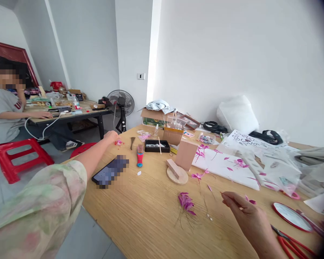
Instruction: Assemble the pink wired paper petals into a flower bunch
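My left hand (111, 136) is stretched to the table's far left edge, beside a small pile of pink-red bits (119, 142); its fingertips are hidden. On the right, my right hand (244, 208) is closed in a pinch, thumb against forefinger. A tiny orange-tipped thing sticks out at its fingertips, too small to name. Left of that hand lies a bunch of purple petals on thin wire stems (187, 203). Between them are a loose purple petal (211, 190) and small white beads (209, 217). Pink wired flowers (197, 176) stand behind.
A phone (110, 172), a red-handled brush (139, 158) and a black tray (152, 146) occupy the left side. Wooden blocks (186, 154) stand mid-table. Red-handled pliers (288, 242) and a red-rimmed round dish (291, 216) lie right. Another person (5, 111) sits at the far table.
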Available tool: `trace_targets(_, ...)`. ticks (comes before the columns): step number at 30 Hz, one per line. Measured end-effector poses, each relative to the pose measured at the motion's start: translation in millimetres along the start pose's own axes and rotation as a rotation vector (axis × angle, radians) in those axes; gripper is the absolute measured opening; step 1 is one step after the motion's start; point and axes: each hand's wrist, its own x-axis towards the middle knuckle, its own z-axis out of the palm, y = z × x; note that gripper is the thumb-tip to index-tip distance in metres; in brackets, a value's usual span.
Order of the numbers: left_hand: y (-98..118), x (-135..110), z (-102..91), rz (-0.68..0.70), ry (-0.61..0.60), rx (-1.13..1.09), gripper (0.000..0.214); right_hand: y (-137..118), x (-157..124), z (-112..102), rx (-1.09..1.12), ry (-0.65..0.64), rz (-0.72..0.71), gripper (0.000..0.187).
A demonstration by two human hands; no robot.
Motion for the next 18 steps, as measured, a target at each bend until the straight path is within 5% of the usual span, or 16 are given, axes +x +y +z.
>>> trace_targets(6, 11.4, -6.9, -18.7, -0.085, 0.1, 0.154, 0.019, -2.1, 0.7, 2.2, 0.005, -0.026, -0.003, 0.027)
trace_targets(10, 69.4, -29.3, -13.3, 0.11, 0.14, 0.091, 0.024, -16.6, -2.4, -1.1, 0.044, -0.013, -0.002, 0.028)
trace_targets(12, 110.7, -62.1, 0.8, 0.26, 0.058, 0.006, 0.019, -27.8, -5.7, -3.6, 0.092, -0.007, -0.065, 0.03)
trace_targets(16, 182.2, -158.7, 41.9, 0.847, -0.307, -0.293, 0.019, -50.1, -13.1, -5.3, 0.139, -0.008, -0.172, 0.031)
trace_targets(18, 203.2, -196.6, 64.4, 0.936, -0.403, -0.354, 0.023, -57.4, -16.2, -4.0, 0.147, -0.032, -0.24, 0.032)
